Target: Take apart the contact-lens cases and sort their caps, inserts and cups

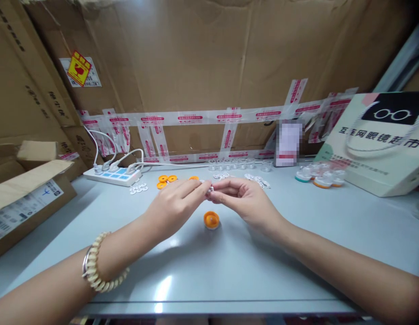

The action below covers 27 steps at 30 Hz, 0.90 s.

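My left hand [175, 205] and my right hand [245, 198] meet above the middle of the grey table [230, 271]. Both pinch one small white part [210, 189] between their fingertips. What the part is I cannot make out. Just below the hands an orange round cap [211, 220] lies on the table. A coiled beige band and a metal bangle sit on my left wrist [97, 268].
Orange discs [167, 179] and small white parts [257, 179] lie behind the hands. A white power strip [113, 175] is at back left, finished cases [318, 176] and a printed paper bag [382, 144] at right. An open carton [23, 198] stands at left. Cardboard walls the back.
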Available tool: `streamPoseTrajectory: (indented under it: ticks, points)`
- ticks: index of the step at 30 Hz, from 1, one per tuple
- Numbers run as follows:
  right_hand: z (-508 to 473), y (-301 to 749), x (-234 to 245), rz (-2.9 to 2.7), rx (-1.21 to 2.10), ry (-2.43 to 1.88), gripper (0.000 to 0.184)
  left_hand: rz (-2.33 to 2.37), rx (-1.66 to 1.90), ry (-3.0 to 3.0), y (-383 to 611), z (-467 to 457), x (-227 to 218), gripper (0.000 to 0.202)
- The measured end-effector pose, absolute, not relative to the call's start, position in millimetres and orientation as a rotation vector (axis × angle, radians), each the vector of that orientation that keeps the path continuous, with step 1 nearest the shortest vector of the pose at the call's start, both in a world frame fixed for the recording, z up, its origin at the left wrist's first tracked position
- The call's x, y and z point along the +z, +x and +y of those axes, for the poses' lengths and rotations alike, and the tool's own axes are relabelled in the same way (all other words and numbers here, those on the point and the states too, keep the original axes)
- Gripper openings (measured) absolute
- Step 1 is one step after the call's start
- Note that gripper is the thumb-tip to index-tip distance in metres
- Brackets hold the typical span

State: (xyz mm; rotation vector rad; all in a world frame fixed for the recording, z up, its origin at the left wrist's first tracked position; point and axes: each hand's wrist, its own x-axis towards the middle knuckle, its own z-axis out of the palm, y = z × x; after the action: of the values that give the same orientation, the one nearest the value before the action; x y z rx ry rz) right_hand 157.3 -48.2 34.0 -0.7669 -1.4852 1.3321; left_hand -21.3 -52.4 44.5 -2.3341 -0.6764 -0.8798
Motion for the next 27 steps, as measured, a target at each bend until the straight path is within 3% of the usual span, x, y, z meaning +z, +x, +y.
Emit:
streamPoseTrajectory:
  ticks: [9, 27]
  points:
    - [-51, 155, 27, -1.651, 1.105, -0.717, 0.022, -0.527, -0.698, -2.282, -25, -52, 43, 0.025]
    - [-42, 153, 17, -1.405, 1.479, -0.726, 0.026, -0.459, -0.72, -2.331, -30, -39, 31, 0.027]
